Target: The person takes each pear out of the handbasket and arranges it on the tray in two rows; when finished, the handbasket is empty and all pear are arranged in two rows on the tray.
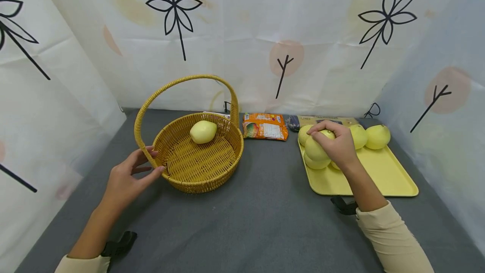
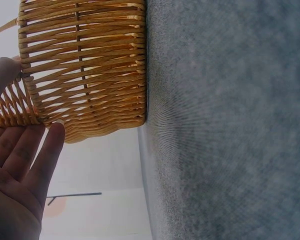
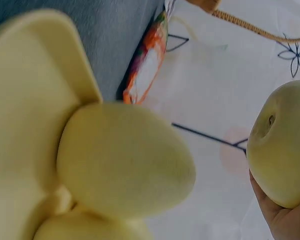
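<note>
A yellow wicker basket [image 1: 204, 182] with a tall arched handle stands left of centre, one pale yellow pear [image 1: 203, 132] lying inside it. My left hand [image 1: 126, 178] grips the basket's left rim at the foot of the handle, fingers and thumb on either side of the weave [image 2: 85, 65]. My right hand [image 1: 338, 142] pinches another pear [image 1: 316, 148] from above, held over the left side of a yellow tray [image 1: 390, 176]. In the right wrist view this held pear [image 3: 285, 145] shows its dimpled end, apart from a pear [image 3: 125, 160] on the tray.
Several more pears [image 1: 377, 137] sit along the tray's back and left side. Behind, an orange packet [image 1: 265, 126] and a tan and dark package [image 1: 329, 120] lie by the patterned cloth wall [image 1: 242, 66]. Dark grey cloth [image 1: 257, 218] covers the table.
</note>
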A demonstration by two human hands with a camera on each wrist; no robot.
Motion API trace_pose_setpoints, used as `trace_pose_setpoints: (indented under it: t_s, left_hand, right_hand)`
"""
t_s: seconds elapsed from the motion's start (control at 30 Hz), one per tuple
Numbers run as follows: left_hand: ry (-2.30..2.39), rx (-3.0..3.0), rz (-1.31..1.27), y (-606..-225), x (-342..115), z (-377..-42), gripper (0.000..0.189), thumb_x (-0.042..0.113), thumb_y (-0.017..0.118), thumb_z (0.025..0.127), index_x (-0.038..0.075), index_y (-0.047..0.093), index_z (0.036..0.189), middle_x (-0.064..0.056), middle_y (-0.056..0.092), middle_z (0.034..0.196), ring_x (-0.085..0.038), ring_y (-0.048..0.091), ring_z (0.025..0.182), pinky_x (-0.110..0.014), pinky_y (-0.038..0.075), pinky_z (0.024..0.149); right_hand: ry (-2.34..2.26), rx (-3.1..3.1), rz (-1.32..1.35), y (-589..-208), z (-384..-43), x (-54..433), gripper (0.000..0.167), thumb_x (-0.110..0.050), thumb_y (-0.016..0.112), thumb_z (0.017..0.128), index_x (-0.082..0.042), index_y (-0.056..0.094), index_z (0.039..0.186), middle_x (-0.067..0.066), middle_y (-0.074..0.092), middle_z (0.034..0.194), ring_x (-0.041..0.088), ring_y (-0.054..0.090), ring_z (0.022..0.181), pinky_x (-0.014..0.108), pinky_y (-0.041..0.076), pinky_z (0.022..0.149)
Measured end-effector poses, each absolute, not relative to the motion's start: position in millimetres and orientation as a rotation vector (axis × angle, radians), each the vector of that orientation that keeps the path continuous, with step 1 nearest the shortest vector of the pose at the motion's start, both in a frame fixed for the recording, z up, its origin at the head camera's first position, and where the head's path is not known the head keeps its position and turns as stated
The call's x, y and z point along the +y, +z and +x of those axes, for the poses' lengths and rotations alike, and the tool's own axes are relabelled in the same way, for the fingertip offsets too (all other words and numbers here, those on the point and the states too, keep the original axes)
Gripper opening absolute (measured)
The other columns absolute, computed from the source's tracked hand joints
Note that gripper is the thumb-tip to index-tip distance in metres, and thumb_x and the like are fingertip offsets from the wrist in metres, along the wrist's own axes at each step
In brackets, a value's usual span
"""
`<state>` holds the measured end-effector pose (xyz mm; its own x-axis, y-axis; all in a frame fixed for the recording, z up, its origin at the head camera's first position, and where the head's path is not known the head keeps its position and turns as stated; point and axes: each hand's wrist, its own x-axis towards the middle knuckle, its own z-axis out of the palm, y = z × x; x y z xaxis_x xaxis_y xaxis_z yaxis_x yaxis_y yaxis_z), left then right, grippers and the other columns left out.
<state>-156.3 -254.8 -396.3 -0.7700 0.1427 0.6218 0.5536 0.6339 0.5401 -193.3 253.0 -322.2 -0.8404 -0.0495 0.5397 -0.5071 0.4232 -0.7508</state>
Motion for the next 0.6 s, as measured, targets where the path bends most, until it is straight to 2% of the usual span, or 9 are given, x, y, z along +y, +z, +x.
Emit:
trace_pose_setpoints:
  t_s: [0.3,0.43,0.53,0.6]
  left_hand:
    - [-1.024,-2.324,-0.537,-398.3,-255.1,-155.2,0.060,0.001,0.086,0.077,0.001,0.060,0.131,-0.011,0.070,0.114,0.008,0.059,0.104,-0.009,0.053,0.078]
    - [-1.018,-2.317,-0.539,-398.3,-255.1,-156.0,0.061,0.001,0.087,0.076,0.001,0.060,0.131,-0.009,0.070,0.115,0.007,0.059,0.104,-0.009,0.053,0.078]
    - [-1.014,-2.319,-0.537,-397.5,-254.8,-156.4,0.061,0.002,0.087,0.076,0.002,0.060,0.131,-0.009,0.070,0.115,0.005,0.060,0.105,-0.009,0.053,0.078]
    - [-1.012,-2.323,-0.534,-397.0,-254.9,-155.8,0.061,0.003,0.087,0.077,0.002,0.060,0.131,-0.008,0.070,0.115,0.005,0.060,0.105,-0.009,0.053,0.079]
  right_hand:
    - [1.343,-2.164,0.233,-317.7,-197.0,294.6,0.012,0.001,0.064,0.091,0.006,0.075,0.088,-0.003,0.073,0.087,0.006,0.065,0.087,0.014,0.053,0.071]
    - [1.288,-2.141,0.103,-317.1,-199.5,310.2,0.014,-0.002,0.065,0.091,0.006,0.075,0.089,-0.012,0.071,0.082,0.006,0.063,0.077,0.014,0.052,0.061]
    - [1.297,-2.137,0.021,-318.8,-201.7,321.5,0.015,-0.004,0.064,0.091,0.006,0.075,0.090,-0.015,0.070,0.081,0.008,0.061,0.072,0.014,0.051,0.057]
    - [1.327,-2.131,-0.016,-319.8,-202.9,328.1,0.016,-0.005,0.064,0.092,0.006,0.075,0.091,-0.015,0.069,0.082,0.009,0.061,0.075,0.014,0.051,0.058]
